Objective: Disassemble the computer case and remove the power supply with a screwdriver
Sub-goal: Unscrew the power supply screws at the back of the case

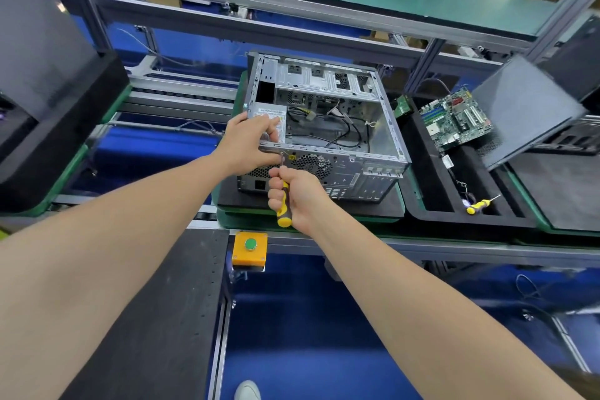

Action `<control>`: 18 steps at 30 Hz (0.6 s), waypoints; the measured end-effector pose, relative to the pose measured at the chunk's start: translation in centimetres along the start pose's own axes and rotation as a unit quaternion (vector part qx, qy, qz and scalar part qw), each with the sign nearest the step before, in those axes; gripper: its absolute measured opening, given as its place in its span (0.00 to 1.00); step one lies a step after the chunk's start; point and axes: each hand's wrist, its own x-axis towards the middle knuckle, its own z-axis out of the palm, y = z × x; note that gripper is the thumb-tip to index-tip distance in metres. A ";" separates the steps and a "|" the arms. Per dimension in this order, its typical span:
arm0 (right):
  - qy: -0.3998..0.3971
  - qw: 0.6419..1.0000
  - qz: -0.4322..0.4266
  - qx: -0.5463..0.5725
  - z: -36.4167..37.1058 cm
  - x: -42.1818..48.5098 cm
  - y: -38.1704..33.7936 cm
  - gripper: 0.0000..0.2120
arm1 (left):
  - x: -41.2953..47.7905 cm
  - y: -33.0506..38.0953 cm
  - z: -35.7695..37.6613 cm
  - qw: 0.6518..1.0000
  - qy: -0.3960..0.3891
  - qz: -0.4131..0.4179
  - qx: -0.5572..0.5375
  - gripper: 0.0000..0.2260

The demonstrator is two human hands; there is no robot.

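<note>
The computer case (328,127) sits in the middle of the frame with its open side up. It lies on a black foam pad (367,204) that rests on a green tray (246,221) on the bench. The case's perforated back panel, with its fan grille and slots, faces the viewer. The power supply (276,114), a grey box with a printed label, is inside the case at its lower-left corner, and loose black cables trail from it across the case floor.

The left hand (250,140) clasps that corner of the case. Its fingers are bent over the rim onto the power supply's label, and its thumb runs along the top edge of the back panel. The right hand (293,196), just below it, is wrapped in a fist around the yellow and black handle of a screwdriver (283,201). The shaft points up, and its tip meets the top edge of the back panel just beside the left thumb.

To the right of the case, a black foam tray (431,208) holds a second yellow-handled screwdriver (480,205) near its lower edge. A green motherboard (454,123) lies tilted at the tray's upper end. A dark grey panel (522,114) leans further right. Below the case, an orange box with a green button (250,252) is fixed to the bench's front rail. Large black foam blocks (58,127) fill the left edge of the frame.
</note>
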 end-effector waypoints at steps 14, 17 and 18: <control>0.182 0.832 -0.197 -0.486 0.6 1.7 1.4 0.04 | 0.0 0.6 -0.1 1.000 0.012 -0.018 0.013 0.17; 0.153 0.955 -0.080 -0.241 1.4 1.9 0.7 0.13 | 0.2 0.6 -0.6 1.000 0.003 -0.018 -0.003 0.11; 0.123 0.977 -0.049 -0.169 1.3 1.7 0.5 0.15 | 0.4 0.6 -1.0 0.999 -0.006 -0.024 -0.020 0.08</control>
